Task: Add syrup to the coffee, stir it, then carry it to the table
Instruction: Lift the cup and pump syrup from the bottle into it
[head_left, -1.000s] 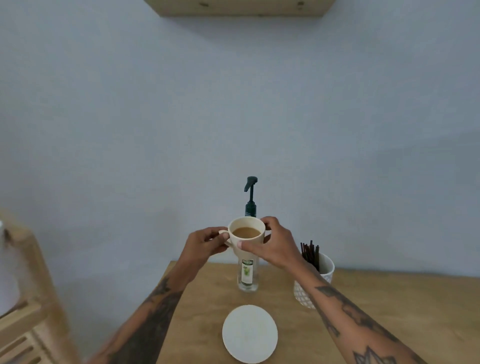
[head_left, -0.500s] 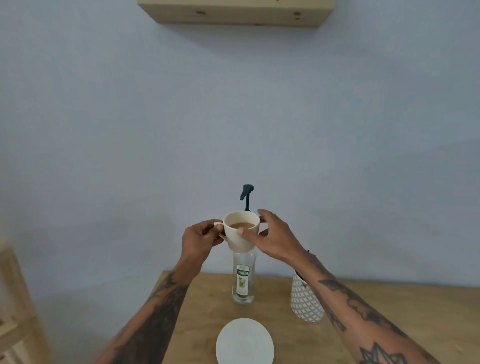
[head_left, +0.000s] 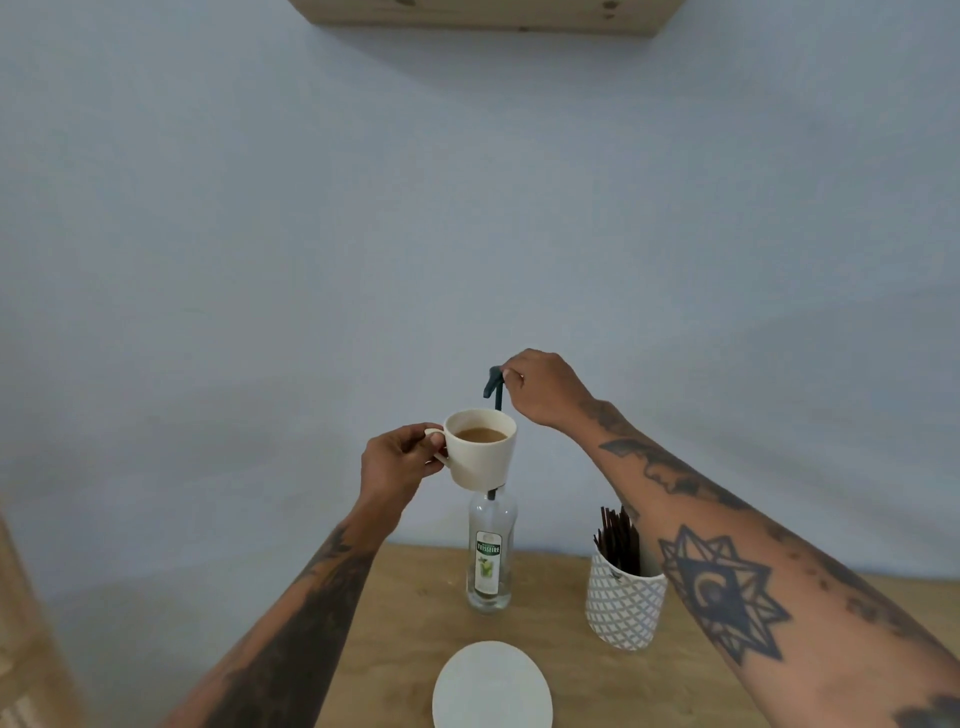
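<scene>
Left hand: your left hand (head_left: 397, 460) sits just left of the frame's centre, fingers curled round the handle of the cream mug (head_left: 483, 449), which you hold in the air.
Mug: it stands upright and level, with light brown coffee (head_left: 480, 434) filling it near the rim; its base hangs just above the neck of the syrup bottle, hiding the neck from view.
Right hand: your right hand (head_left: 543, 387) is up and to the right of the mug, fingers bent down onto the dark green pump head (head_left: 493, 379); fingertips touch the top of the pump, though whether they wrap it fully cannot be told.
Pump: its spout points left and down, ending above the far rim of the mug; the thin stem runs down behind the mug.
Syrup bottle: the clear glass Teisseire syrup bottle (head_left: 491, 558) stands upright on the wooden surface (head_left: 415, 623), lower centre of the frame, with a green and white label.
Saucer: a round white saucer (head_left: 492, 686) lies at the bottom centre, nearer to you than the bottle and apart from it.
Stirrer pot: a white patterned cup (head_left: 623, 605) holding dark stir sticks (head_left: 618, 540) stands right of the bottle, partly behind your right forearm.
Background: a pale blue wall (head_left: 260, 234) fills most of the frame; a wooden shelf (head_left: 483, 13) crosses the top edge.
</scene>
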